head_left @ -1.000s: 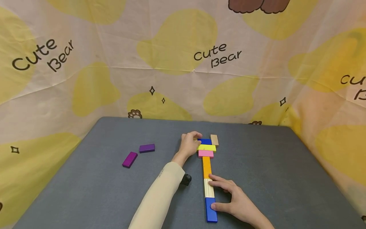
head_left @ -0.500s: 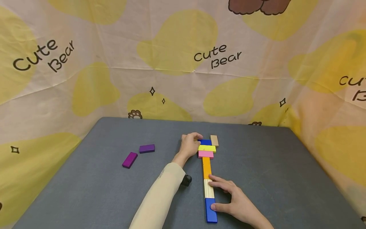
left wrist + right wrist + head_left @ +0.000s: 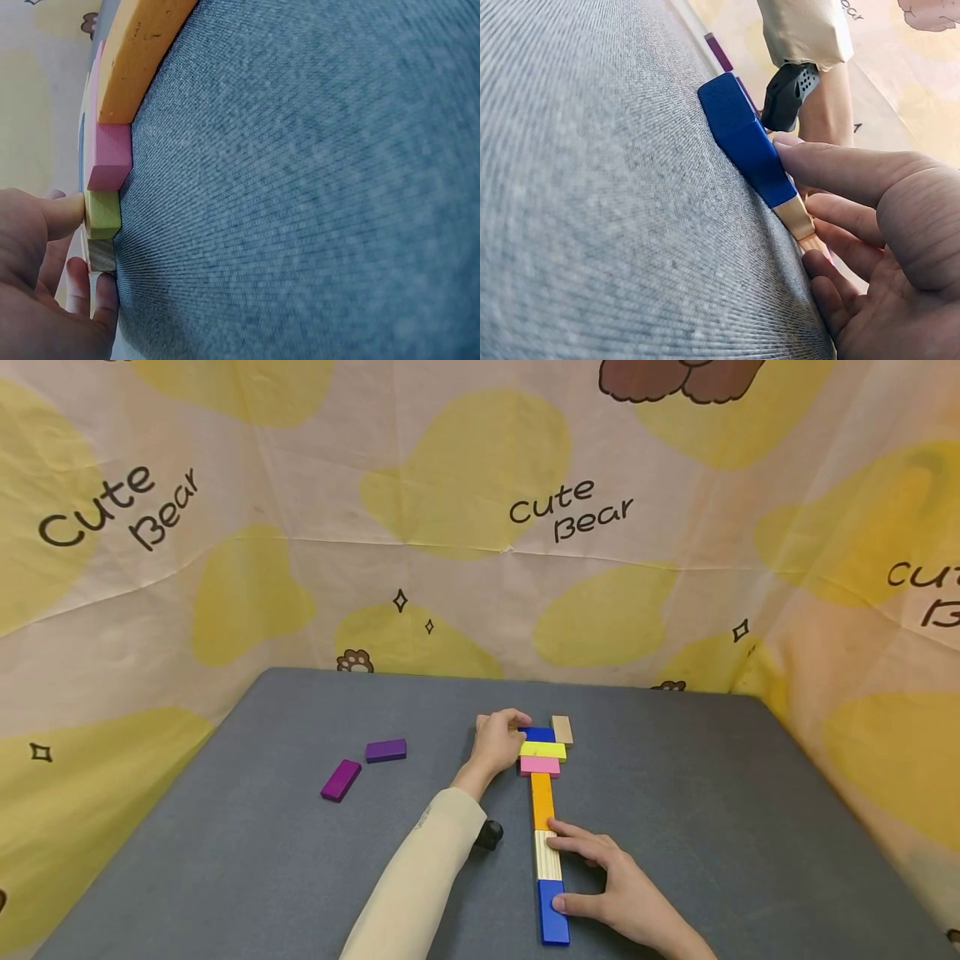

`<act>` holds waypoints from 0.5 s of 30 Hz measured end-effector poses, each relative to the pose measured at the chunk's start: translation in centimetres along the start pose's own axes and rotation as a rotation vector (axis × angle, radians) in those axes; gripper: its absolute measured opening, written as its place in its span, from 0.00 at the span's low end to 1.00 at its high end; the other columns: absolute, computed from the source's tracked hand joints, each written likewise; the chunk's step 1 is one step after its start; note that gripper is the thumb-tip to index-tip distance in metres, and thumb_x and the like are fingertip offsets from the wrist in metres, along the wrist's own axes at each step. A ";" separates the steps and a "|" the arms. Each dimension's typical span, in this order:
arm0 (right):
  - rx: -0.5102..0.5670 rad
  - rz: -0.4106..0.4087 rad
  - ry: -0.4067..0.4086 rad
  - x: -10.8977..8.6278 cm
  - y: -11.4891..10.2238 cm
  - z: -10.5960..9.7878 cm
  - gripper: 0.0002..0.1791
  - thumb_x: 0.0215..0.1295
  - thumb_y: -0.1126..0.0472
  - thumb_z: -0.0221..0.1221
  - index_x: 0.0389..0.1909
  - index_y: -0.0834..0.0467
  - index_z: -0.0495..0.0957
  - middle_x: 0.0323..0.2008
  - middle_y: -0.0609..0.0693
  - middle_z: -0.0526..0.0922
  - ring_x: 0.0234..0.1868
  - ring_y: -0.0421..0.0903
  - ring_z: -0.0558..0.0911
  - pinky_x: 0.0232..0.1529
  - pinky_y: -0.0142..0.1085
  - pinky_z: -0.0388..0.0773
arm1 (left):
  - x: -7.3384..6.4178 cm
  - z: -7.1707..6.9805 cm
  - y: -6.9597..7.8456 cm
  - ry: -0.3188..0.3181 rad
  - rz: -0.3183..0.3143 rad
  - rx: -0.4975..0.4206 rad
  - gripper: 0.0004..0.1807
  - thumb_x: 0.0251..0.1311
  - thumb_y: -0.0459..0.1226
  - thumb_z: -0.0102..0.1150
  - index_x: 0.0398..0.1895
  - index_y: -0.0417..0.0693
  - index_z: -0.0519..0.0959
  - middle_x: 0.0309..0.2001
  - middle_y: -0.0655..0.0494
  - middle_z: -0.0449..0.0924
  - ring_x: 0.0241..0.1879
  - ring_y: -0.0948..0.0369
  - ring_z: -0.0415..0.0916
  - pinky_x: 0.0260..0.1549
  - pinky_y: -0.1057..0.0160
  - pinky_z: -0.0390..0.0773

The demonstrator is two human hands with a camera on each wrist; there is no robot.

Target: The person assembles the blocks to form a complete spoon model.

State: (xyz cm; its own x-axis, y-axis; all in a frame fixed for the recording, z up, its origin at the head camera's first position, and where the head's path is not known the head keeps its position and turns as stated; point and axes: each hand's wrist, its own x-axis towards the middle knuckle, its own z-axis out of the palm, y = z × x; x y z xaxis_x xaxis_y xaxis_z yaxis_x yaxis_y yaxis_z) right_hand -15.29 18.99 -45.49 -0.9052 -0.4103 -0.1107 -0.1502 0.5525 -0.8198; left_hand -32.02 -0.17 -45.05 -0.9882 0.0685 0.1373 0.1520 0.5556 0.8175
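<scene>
A line of flat blocks runs away from me in the head view: a blue block (image 3: 553, 913), a pale ribbed wooden block (image 3: 548, 856) and an orange block (image 3: 542, 802). Beyond it, a pink block (image 3: 540, 766), a yellow-green block (image 3: 543, 750) and another blue block (image 3: 538, 734) lie crosswise. My left hand (image 3: 497, 743) grips a plain wooden block (image 3: 102, 256), largely hidden, at the far blue block's left end; its thumb touches the yellow-green block. With fairly straight fingers, my right hand (image 3: 618, 889) rests thumb on the near blue block, fingertips on the ribbed block.
A tan wooden block (image 3: 562, 729) lies at the right end of the far blue one. Two purple blocks, one magenta-purple (image 3: 341, 781) and one darker (image 3: 386, 751), lie apart on the left of the grey table (image 3: 720, 827). A printed cloth (image 3: 465, 510) hangs behind.
The head view has tipped very slightly, so everything sits a few pixels lower. Both hands and all the blocks keep their places.
</scene>
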 end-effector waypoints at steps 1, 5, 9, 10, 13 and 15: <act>-0.004 0.001 0.001 0.0 0.0 0.0 0.35 0.51 0.43 0.73 0.62 0.39 0.75 0.70 0.39 0.64 0.65 0.55 0.63 0.59 0.60 0.64 | 0.0 0.0 0.0 0.002 0.001 0.001 0.11 0.65 0.28 0.59 0.47 0.48 0.84 0.46 0.56 0.83 0.52 0.54 0.62 0.53 0.54 0.67; -0.012 0.008 0.002 0.1 0.0 0.0 0.35 0.51 0.42 0.73 0.62 0.38 0.75 0.70 0.40 0.64 0.65 0.55 0.63 0.59 0.61 0.64 | 0.0 0.0 0.0 0.005 0.008 0.004 0.11 0.65 0.28 0.59 0.46 0.48 0.84 0.46 0.56 0.83 0.52 0.54 0.63 0.53 0.54 0.66; -0.010 0.015 0.001 0.1 0.0 0.1 0.34 0.51 0.42 0.73 0.61 0.38 0.75 0.70 0.40 0.65 0.65 0.55 0.63 0.59 0.61 0.64 | 0.0 -0.1 0.0 0.002 0.007 -0.003 0.11 0.65 0.27 0.59 0.46 0.47 0.84 0.46 0.56 0.83 0.52 0.54 0.62 0.53 0.54 0.66; -0.009 0.014 0.001 0.1 0.0 0.1 0.34 0.50 0.42 0.73 0.61 0.37 0.75 0.70 0.40 0.65 0.65 0.55 0.63 0.59 0.61 0.64 | 0.0 -0.1 0.0 0.001 0.011 -0.006 0.11 0.64 0.27 0.59 0.46 0.47 0.84 0.46 0.55 0.83 0.53 0.53 0.62 0.53 0.54 0.66; -0.009 0.011 0.001 0.1 0.0 0.1 0.34 0.50 0.43 0.73 0.61 0.37 0.75 0.69 0.40 0.65 0.65 0.55 0.63 0.59 0.61 0.64 | 0.0 -0.4 0.0 0.002 0.023 -0.021 0.11 0.64 0.28 0.60 0.46 0.47 0.85 0.46 0.55 0.83 0.53 0.53 0.62 0.53 0.53 0.67; -0.008 0.013 0.003 0.0 0.0 0.1 0.34 0.50 0.43 0.73 0.61 0.36 0.75 0.69 0.40 0.65 0.64 0.55 0.63 0.59 0.61 0.64 | -0.1 -0.7 0.1 0.006 0.043 -0.035 0.11 0.63 0.28 0.62 0.46 0.46 0.85 0.46 0.55 0.83 0.52 0.53 0.62 0.52 0.52 0.66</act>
State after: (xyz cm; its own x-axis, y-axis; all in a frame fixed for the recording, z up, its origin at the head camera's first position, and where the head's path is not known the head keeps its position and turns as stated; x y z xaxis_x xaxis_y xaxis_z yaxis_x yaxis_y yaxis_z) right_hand -15.25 18.89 -45.53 -0.9084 -0.4005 -0.1197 -0.1415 0.5641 -0.8135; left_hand -31.91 -0.69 -44.55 -0.9807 0.0863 0.1756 0.1946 0.5227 0.8300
